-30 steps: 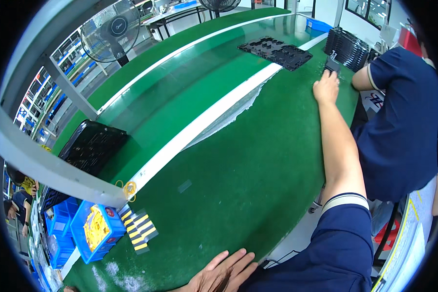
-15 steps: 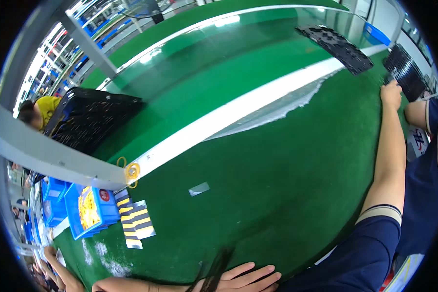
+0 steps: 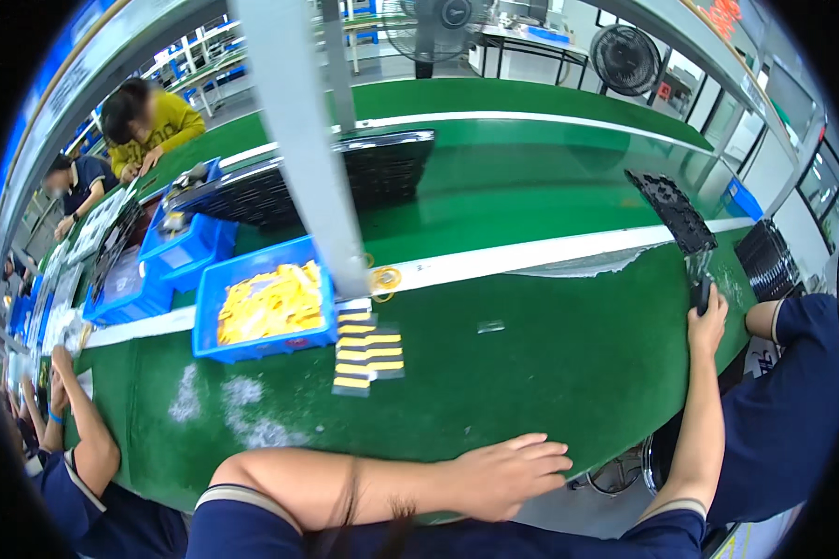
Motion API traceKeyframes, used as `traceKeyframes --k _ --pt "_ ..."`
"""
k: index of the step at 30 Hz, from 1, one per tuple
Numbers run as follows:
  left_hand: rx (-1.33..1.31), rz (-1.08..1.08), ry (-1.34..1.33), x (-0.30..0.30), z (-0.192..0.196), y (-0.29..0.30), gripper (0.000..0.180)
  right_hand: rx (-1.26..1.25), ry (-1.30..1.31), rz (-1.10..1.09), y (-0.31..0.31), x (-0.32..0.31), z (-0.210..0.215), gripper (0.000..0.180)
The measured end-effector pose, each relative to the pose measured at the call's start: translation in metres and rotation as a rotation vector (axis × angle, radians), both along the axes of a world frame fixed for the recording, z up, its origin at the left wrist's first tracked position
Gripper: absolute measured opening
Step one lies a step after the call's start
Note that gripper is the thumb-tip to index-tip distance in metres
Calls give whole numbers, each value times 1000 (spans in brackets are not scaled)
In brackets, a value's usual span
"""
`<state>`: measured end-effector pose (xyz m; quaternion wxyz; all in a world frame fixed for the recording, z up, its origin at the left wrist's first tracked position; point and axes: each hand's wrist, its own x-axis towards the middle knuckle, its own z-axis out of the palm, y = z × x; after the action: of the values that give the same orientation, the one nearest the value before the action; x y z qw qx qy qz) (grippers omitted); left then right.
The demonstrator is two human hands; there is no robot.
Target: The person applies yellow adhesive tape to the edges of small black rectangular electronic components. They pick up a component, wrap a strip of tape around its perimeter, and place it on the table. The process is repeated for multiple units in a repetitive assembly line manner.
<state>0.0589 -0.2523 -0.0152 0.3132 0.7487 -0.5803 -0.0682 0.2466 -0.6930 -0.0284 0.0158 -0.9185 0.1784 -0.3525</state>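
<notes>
My left hand [image 3: 513, 477] rests palm down at the near edge of the green work surface [image 3: 457, 382], its fingers stretched out and holding nothing. At the right, my right hand [image 3: 708, 321] is closed around a black-handled tool [image 3: 702, 294]. The tool's far end looks pale and blurred, so its exact kind is unclear. Just beyond it lies a perforated black plastic panel [image 3: 673, 212] on the raised white ledge. Further right, near the tool, a stack of ribbed black trays [image 3: 769, 256] stands beside a neighbour's arm.
A blue bin [image 3: 266, 347] of yellow pieces stands left, beside striped yellow-and-black strips [image 3: 368, 352] and a grey post [image 3: 303, 140]. White powdery marks [image 3: 256, 419] lie nearer. Co-workers sit at left; one in navy [image 3: 778, 401] is close at my right.
The view has swung left and up, bringing more of the bin and co-workers in. My right hand, still gripping the tool, now sits nearer the black panel. The left hand stays on the surface.
</notes>
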Motion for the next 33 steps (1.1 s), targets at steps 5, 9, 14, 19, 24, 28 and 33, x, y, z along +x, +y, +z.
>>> traceKeyframes --k 5,9,14,19,24,28,33 --pt "-169 33 -113 -2 -4 6 38 41 -2 480 136 -115 13 65" --pt "-234 72 -247 -17 -15 3 17 34 44 678 224 -214 24 69" --pt "-420 137 -327 -66 0 45 11 89 140 927 293 -274 29 73" --pt "-329 158 11 -136 8 92 11 169 257 917 326 -304 34 71" --pt "-188 364 937 -159 -10 118 40 100 165 892 358 -326 30 66" --pt "-445 342 1488 -154 -23 124 51 142 139 1028 384 -352 29 68" --pt "-851 -4 1630 -167 -29 133 60 365 116 1121 408 -369 44 67"
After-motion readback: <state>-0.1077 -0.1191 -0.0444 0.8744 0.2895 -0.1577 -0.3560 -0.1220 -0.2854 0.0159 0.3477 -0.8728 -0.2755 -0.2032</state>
